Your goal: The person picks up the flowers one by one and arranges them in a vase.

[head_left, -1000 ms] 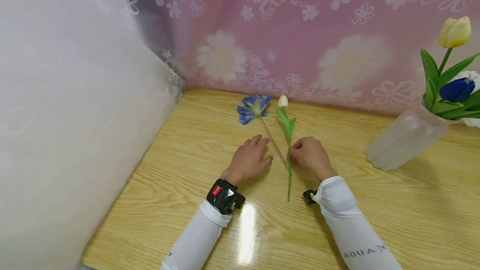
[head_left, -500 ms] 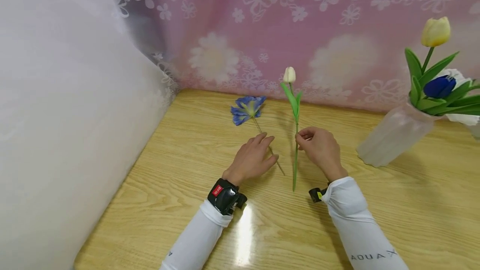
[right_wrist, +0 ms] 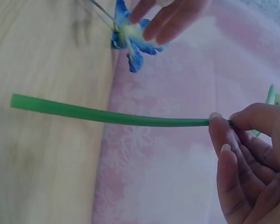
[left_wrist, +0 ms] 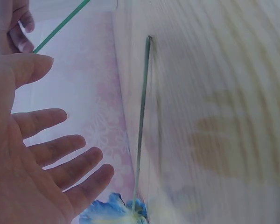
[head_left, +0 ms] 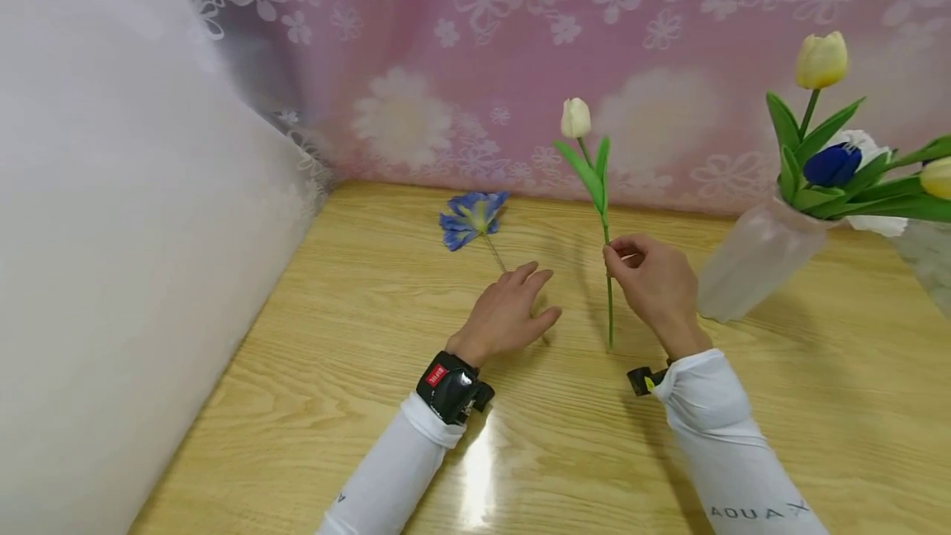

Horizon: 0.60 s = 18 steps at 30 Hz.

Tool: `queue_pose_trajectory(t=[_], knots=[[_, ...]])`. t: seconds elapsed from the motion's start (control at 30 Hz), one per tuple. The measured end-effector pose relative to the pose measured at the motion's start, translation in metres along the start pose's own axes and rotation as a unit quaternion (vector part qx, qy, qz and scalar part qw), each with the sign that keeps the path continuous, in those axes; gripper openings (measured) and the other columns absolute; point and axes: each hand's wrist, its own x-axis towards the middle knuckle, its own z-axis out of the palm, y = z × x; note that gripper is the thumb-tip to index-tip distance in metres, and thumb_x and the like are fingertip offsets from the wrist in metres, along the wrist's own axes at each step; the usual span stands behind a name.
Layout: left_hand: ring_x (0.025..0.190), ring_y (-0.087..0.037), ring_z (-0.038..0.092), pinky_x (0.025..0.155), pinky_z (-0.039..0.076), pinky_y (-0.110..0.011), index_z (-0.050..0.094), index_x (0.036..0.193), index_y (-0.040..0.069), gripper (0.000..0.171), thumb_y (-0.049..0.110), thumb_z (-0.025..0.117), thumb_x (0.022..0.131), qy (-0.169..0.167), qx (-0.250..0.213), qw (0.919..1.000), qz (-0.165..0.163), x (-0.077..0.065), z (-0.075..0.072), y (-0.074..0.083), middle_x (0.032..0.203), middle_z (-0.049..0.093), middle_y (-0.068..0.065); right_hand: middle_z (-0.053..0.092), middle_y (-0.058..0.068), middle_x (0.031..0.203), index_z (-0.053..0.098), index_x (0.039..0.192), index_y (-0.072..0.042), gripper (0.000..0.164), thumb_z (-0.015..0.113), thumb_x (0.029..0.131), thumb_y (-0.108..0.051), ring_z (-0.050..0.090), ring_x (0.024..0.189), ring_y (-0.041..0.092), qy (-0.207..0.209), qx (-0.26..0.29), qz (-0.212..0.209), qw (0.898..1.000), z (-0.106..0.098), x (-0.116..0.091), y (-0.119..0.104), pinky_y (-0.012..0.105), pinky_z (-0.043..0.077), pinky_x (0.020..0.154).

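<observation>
Between thumb and index finger, my right hand pinches the green stem of a white artificial tulip. The tulip is held nearly upright, bloom at the top, and its lower stem hangs below the fingers, apart from the table in the right wrist view. My left hand, fingers spread and relaxed, hovers above the thin stem of a blue artificial flower that lies on the table. In the left wrist view, that stem passes beside the left hand's fingertips without visible contact. The left hand covers part of it in the head view.
A pale, translucent vase leans in view at the right, holding a cream-yellow tulip, a dark blue tulip and other flowers. Behind the wooden table hangs a pink floral curtain. White sheeting borders the left side.
The right hand has raised the white tulip off the table and carried it rightward, tilting it upright. My left hand stays over the blue flower's stem. The head view has turned slightly right.
</observation>
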Motion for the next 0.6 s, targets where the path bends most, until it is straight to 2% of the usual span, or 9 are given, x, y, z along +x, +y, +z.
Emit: queue_pose_trajectory(t=[0.1,0.33,0.43,0.53,0.6], knots=[[0.128,-0.03,0.043,0.098,0.041,-0.043,0.045,0.143,0.012,0.055,0.041,0.052,0.097,0.003,0.0,0.9999,0.011,0.002,0.001,0.003,0.147,0.038,-0.012,0.072,0.006,0.084,0.071,0.103,-0.007,0.03,0.058,0.095,-0.033,0.067,0.07,0.022,0.027,0.0,-0.008,1.0,-0.008,0.0,-0.001,0.031,0.046,0.053],[0.13,-0.029,0.041,0.1,0.039,-0.043,0.044,0.143,0.013,0.055,0.042,0.051,0.097,-0.003,-0.009,0.9997,0.022,0.009,0.003,0.012,0.148,0.037,-0.011,0.072,0.008,0.085,0.071,0.102,-0.005,0.028,0.06,0.095,-0.03,0.067,0.071,0.021,0.085,0.011,-0.017,0.996,-0.036,0.002,0.002,0.014,0.039,0.047],[0.131,-0.028,0.04,0.1,0.039,-0.043,0.043,0.144,0.014,0.055,0.042,0.051,0.097,-0.007,-0.012,0.9996,0.025,0.012,0.003,0.018,0.149,0.035,-0.009,0.071,0.011,0.086,0.071,0.101,-0.002,0.027,0.062,0.094,-0.026,0.062,0.067,0.004,0.118,0.012,-0.029,0.993,-0.047,0.003,0.006,0.008,0.037,0.05],[0.131,-0.027,0.039,0.101,0.039,-0.043,0.043,0.145,0.014,0.056,0.042,0.051,0.097,-0.007,-0.016,0.9993,0.033,0.015,0.002,0.024,0.15,0.035,-0.009,0.071,0.012,0.084,0.072,0.1,-0.002,0.027,0.063,0.093,-0.026,0.05,0.064,-0.017,0.15,0.004,-0.027,0.988,-0.058,0.003,0.009,0.006,0.036,0.054],[0.132,-0.027,0.039,0.101,0.038,-0.043,0.042,0.145,0.014,0.056,0.042,0.051,0.097,-0.008,-0.02,0.999,0.04,0.018,0.003,0.028,0.15,0.035,-0.009,0.071,0.012,0.082,0.072,0.1,-0.003,0.028,0.063,0.093,-0.028,0.041,0.064,-0.025,0.168,-0.006,-0.017,0.986,-0.064,0.002,0.012,0.007,0.035,0.057]])
